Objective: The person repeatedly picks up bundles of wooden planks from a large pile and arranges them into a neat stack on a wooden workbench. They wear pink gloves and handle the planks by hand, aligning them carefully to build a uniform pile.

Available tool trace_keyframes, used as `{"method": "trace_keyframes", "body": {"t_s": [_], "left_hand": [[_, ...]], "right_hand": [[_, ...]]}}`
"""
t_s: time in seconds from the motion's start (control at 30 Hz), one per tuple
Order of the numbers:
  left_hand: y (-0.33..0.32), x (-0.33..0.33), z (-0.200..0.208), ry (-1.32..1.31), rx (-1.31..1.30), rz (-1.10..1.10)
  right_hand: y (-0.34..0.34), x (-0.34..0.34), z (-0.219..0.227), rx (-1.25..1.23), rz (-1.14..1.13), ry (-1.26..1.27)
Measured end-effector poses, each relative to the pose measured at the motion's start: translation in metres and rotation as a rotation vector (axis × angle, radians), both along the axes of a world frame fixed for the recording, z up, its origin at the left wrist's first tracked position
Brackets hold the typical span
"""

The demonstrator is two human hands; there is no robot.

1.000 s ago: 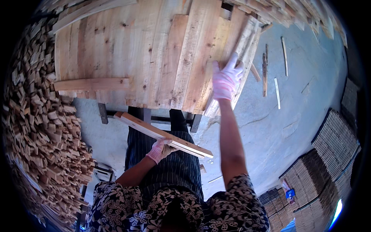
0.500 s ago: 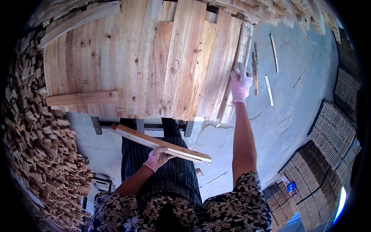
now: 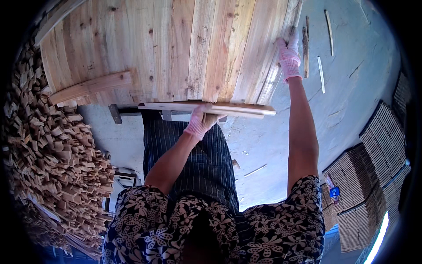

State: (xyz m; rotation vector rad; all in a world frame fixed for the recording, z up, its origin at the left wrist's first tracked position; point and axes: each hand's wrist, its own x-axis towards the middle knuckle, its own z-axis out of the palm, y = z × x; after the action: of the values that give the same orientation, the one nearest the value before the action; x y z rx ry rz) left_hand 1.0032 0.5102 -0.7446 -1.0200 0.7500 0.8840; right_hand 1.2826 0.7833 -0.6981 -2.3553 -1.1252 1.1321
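Boards lie side by side as a wooden panel (image 3: 180, 53) on a low frame (image 3: 115, 113) in front of me. My left hand (image 3: 202, 122), in a pink and white glove, is closed around a pair of narrow wooden strips (image 3: 246, 108). They lie crosswise along the boards' near ends; whether they touch them I cannot tell. My right hand (image 3: 290, 57), gloved alike, rests with stretched, spread fingers on the outermost right board (image 3: 271, 88). Its fingertips are partly blurred.
A short loose board (image 3: 94, 86) lies on the panel's near left corner, a longer one (image 3: 55, 22) at its far left. Wood offcuts (image 3: 61, 163) are heaped at left. Thin sticks (image 3: 329, 33) lie on the floor at right, near stacked slats (image 3: 351, 176).
My left hand has carried the strips forward and right, turning them from slanted to nearly parallel with the boards' near ends. My right hand stays on the outer board. The view has shifted.
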Motion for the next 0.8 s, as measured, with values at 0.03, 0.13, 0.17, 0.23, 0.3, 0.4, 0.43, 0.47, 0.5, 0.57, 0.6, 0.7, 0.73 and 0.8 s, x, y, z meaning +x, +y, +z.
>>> {"method": "trace_keyframes", "body": {"t_s": [0.03, 0.13, 0.17, 0.23, 0.3, 0.4, 0.43, 0.47, 0.5, 0.57, 0.6, 0.7, 0.73, 0.8], "left_hand": [[0.004, 0.004, 0.005, -0.007, 0.044, -0.015], [0.019, 0.008, 0.027, -0.026, 0.141, -0.009], [0.014, 0.009, 0.021, -0.034, 0.161, 0.036], [-0.013, -0.005, 0.003, -0.05, 0.185, 0.04], [-0.031, -0.013, 0.013, -0.004, 0.124, -0.031], [-0.076, -0.043, 0.035, 0.105, -0.033, -0.113], [-0.093, -0.062, 0.04, 0.116, -0.034, -0.091], [-0.106, -0.081, 0.041, 0.118, -0.031, -0.069], [-0.094, -0.093, 0.035, 0.145, 0.016, -0.068], [-0.056, -0.12, 0.034, 0.229, -0.01, -0.129], [-0.028, -0.132, 0.022, 0.252, 0.011, -0.167], [0.039, -0.138, 0.02, 0.293, 0.193, -0.083], [0.046, -0.139, 0.028, 0.287, 0.281, -0.095], [0.016, -0.138, 0.025, 0.223, 0.269, -0.05]], "right_hand": [[-0.004, 0.009, -0.011, 0.047, 0.036, -0.081], [-0.016, 0.027, -0.032, 0.108, 0.116, -0.191], [-0.011, 0.017, -0.02, 0.086, 0.134, -0.145], [-0.008, 0.027, -0.024, 0.095, 0.181, -0.064], [-0.016, 0.057, -0.046, 0.163, 0.218, -0.034], [-0.02, 0.038, -0.038, 0.249, 0.199, -0.034], [-0.022, 0.032, -0.031, 0.205, 0.16, -0.028], [-0.023, 0.024, -0.024, 0.164, 0.125, -0.02], [-0.013, 0.037, -0.034, 0.21, 0.122, -0.018], [-0.016, 0.044, -0.049, 0.21, 0.131, -0.061], [-0.012, 0.042, -0.047, 0.188, 0.146, -0.094], [-0.001, -0.003, -0.001, 0.04, 0.052, -0.063], [-0.004, -0.007, 0.01, 0.014, 0.112, -0.167], [-0.006, -0.011, 0.023, -0.007, 0.394, -0.49]]}}
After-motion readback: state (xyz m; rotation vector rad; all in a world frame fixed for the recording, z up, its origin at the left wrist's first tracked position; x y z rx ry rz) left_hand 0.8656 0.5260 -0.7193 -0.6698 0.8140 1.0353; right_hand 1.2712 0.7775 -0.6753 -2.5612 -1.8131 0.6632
